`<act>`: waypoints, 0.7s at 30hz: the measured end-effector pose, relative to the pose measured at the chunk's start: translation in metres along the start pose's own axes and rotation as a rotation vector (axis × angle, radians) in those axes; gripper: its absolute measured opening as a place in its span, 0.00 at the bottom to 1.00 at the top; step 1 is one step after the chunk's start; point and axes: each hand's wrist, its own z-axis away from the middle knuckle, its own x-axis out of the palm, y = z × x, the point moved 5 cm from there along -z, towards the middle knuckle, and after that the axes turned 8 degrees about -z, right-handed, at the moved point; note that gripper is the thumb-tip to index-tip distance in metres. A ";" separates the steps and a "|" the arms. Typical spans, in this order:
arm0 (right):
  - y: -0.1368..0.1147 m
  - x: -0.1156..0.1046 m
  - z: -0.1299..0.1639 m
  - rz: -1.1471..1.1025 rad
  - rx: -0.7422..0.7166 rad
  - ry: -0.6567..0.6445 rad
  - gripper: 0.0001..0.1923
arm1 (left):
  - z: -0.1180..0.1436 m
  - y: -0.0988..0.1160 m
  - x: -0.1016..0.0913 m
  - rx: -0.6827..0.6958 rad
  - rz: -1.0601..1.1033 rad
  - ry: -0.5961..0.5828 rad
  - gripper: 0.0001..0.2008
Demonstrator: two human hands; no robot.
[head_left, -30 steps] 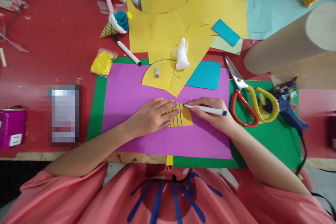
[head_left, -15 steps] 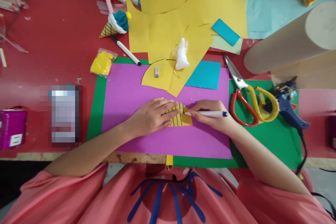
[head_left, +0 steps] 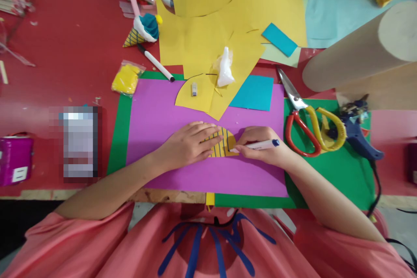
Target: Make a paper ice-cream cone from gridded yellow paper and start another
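Your left hand (head_left: 187, 145) lies flat, fingers (head_left: 208, 132) spread and holding nothing, pressing a small yellow paper piece (head_left: 224, 144) onto the purple sheet (head_left: 156, 113) at the middle of the bench (head_left: 65, 52). Your right hand (head_left: 260, 150) has its fingers closed around a white marker (head_left: 257, 144), whose tip touches the right edge of the yellow piece. The marker's long axis runs nearly level, tip toward your left hand and dark cap end pointing right, while the dark lines already on the paper run up and down, across that axis. The paper sits between your two hands: partly under the left fingertips and just left of the right hand's fingertips, so the right hand is the one placed to mark it.

Red-and-yellow scissors (head_left: 309, 126) and a blue glue gun (head_left: 356, 132) lie on the green sheet (head_left: 325, 173) to your right. A second marker (head_left: 156, 64), a bag of yellow material (head_left: 125, 78) and a small paper cone (head_left: 141, 30) lie farther back to the left, near loose yellow sheets (head_left: 208, 34).
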 end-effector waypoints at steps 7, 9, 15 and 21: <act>0.003 0.004 0.001 0.024 0.020 -0.074 0.14 | 0.000 0.000 0.000 -0.004 0.001 0.000 0.18; 0.004 0.004 0.001 0.012 0.006 -0.084 0.13 | 0.000 0.000 0.000 -0.002 -0.002 -0.001 0.17; 0.004 -0.002 0.002 -0.132 0.051 -0.035 0.12 | 0.001 0.000 0.001 -0.007 0.007 -0.009 0.18; 0.016 -0.019 0.006 -0.394 0.163 0.350 0.12 | 0.003 -0.001 0.003 -0.032 -0.001 -0.020 0.19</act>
